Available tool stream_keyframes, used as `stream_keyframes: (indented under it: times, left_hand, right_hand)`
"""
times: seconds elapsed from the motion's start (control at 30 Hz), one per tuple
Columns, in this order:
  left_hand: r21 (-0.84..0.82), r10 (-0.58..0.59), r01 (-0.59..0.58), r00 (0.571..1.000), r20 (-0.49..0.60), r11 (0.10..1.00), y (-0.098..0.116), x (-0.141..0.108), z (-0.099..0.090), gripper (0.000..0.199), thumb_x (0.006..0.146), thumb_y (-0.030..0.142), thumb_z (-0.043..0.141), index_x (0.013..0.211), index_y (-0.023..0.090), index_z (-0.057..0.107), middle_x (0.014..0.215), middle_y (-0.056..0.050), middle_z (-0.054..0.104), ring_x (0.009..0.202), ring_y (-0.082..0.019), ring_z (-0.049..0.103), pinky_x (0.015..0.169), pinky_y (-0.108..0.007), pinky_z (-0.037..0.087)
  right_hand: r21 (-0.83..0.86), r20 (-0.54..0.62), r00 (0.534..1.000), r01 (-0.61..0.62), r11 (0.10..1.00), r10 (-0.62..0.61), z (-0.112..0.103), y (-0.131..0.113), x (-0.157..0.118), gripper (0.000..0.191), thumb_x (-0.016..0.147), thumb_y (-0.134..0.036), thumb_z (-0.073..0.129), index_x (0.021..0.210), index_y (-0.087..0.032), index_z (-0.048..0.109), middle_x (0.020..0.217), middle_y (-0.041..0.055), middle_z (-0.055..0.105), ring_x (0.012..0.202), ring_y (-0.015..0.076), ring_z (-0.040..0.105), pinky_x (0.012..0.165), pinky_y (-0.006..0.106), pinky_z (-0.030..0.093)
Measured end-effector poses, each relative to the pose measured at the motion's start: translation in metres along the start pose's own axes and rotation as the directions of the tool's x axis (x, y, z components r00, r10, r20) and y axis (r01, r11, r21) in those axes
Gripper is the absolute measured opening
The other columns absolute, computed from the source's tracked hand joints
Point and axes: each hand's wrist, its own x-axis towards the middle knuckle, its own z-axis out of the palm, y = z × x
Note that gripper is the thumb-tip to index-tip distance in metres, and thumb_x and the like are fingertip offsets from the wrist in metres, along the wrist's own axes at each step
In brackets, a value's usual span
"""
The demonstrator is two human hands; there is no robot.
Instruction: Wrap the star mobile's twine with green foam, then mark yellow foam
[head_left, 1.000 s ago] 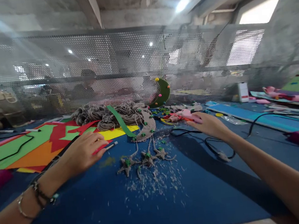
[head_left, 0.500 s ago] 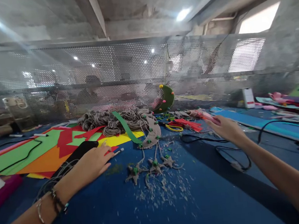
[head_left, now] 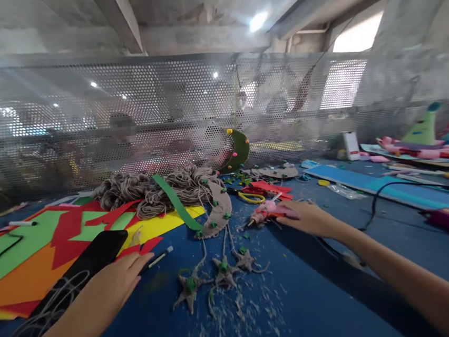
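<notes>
My right hand [head_left: 306, 218] is closed around a pink hot glue gun [head_left: 266, 211], whose dark nozzle points left, just over the table. My left hand [head_left: 121, 274] lies flat with its fingers stretched out and holds nothing. Beside its fingertips is a pen [head_left: 157, 257]. A grey crescent moon [head_left: 220, 203] dotted with small green pieces lies between the hands. Grey strings run from it to three grey stars, among them the left star [head_left: 188, 291], with green bits on top. Against the crescent's lower end leans a green strip [head_left: 177, 202].
Bundles of grey cord [head_left: 171, 189] lie behind coloured sheets [head_left: 17, 246] and a black phone [head_left: 86, 264]. Yellow-handled scissors [head_left: 251, 197] and red scraps [head_left: 274, 189] sit beyond the glue gun. A green crescent [head_left: 239, 148] stands at the mesh screen [head_left: 154, 101]. A blue board [head_left: 352, 177] lies right.
My right hand has brought the glue gun left and nearer, towards the grey crescent. My left hand appears lower in view, still spread. The view has turned slightly to the right.
</notes>
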Motion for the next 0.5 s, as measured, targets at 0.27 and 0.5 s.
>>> stream_keyframes:
  times: [0.27, 0.5]
  left_hand:
    - [0.044, 0.032, -0.031, 0.999, -0.018, 0.999, -0.001, 0.000, 0.003, 0.041, 0.077, 0.017, 0.030, 0.109, 0.019, 0.056, 0.097, -0.012, 0.063, 0.079, -0.024, 0.062, 0.063, -0.037, 0.051]
    - [-0.009, 0.035, -0.035, 0.999, -0.006, 0.999, 0.002, -0.001, 0.000, 0.042, 0.078, 0.020, 0.029, 0.110, 0.019, 0.055, 0.097, -0.013, 0.063, 0.081, -0.026, 0.061, 0.065, -0.039, 0.051]
  right_hand:
    - [0.001, -0.042, 0.999, -0.034, 0.999, 0.034, 0.013, -0.036, -0.010, 0.043, 0.079, -0.042, 0.035, 0.112, -0.018, 0.048, 0.111, 0.0118, 0.054, 0.101, 0.0255, 0.050, 0.083, 0.039, 0.039]
    - [-0.006, 0.004, 1.000, 0.002, 1.000, -0.002, 0.014, -0.032, -0.009, 0.043, 0.078, -0.040, 0.038, 0.115, -0.020, 0.045, 0.115, 0.0108, 0.052, 0.106, 0.0257, 0.047, 0.085, 0.039, 0.037]
